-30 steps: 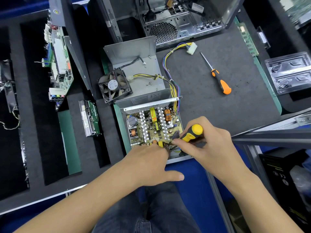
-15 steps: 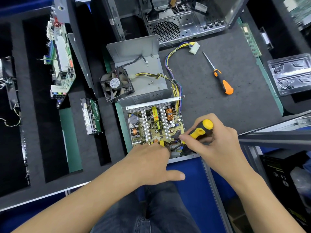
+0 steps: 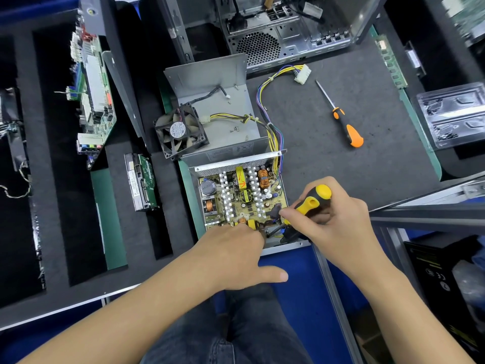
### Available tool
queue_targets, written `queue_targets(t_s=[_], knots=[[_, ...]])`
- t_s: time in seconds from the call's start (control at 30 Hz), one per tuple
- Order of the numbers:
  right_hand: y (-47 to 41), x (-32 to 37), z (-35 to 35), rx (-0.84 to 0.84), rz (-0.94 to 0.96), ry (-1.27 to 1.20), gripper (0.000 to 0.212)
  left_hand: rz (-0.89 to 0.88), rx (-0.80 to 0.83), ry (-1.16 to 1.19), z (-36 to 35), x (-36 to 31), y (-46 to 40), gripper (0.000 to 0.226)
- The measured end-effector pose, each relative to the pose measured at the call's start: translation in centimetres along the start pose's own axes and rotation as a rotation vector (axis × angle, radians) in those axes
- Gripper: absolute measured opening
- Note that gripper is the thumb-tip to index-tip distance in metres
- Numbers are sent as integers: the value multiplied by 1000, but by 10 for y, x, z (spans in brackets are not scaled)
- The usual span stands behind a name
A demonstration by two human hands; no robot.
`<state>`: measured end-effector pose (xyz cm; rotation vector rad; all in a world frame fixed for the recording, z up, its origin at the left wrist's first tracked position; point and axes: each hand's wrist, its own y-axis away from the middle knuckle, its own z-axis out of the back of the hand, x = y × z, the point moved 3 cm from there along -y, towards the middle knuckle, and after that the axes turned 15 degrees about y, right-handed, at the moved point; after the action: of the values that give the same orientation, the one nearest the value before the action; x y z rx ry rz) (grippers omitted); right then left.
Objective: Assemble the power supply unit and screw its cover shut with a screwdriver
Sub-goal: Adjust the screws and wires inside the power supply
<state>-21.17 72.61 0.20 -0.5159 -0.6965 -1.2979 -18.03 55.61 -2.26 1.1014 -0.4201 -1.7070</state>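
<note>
A workbench is being viewed from above, from a head-worn camera. The power supply unit (image 3: 240, 203) is sitting open at the near edge of the dark worktop (image 3: 341, 166), its circuit board exposed. Its grey metal cover (image 3: 212, 101) is lying just behind it, with a loose fan (image 3: 180, 131) resting on its left edge and a few small screws scattered across it. A yellow and black screwdriver (image 3: 311, 202) is being gripped by the right hand (image 3: 333, 222), the fingers curled round the handle and the shaft angled down into the near right corner of the unit. The left hand (image 3: 233, 254) is being rested on the near wall of the unit, thumb stretched out to the side; its fingertips are reaching inside by the shaft, and whether anything is being pinched there cannot be told. A second, orange screwdriver (image 3: 341, 119) is lying unused, well apart to the right, near a white connector (image 3: 302, 74) on the wire bundle. By the look of it, a board screw in that corner is being driven. For this to be done well, the shaft should be brought nearer upright over the screw, steady downward pressure should be kept on the handle, and the tip should be guided clear of neighbouring parts. The cover is not yet fitted, so much of the task appears to be remaining.
</note>
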Motion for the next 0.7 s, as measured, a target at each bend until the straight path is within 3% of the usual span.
queue_targets(t_s=[0.7], knots=[[-3,-1,1,2,-114,-124,34,9,-3,-1,1,0,0,71]])
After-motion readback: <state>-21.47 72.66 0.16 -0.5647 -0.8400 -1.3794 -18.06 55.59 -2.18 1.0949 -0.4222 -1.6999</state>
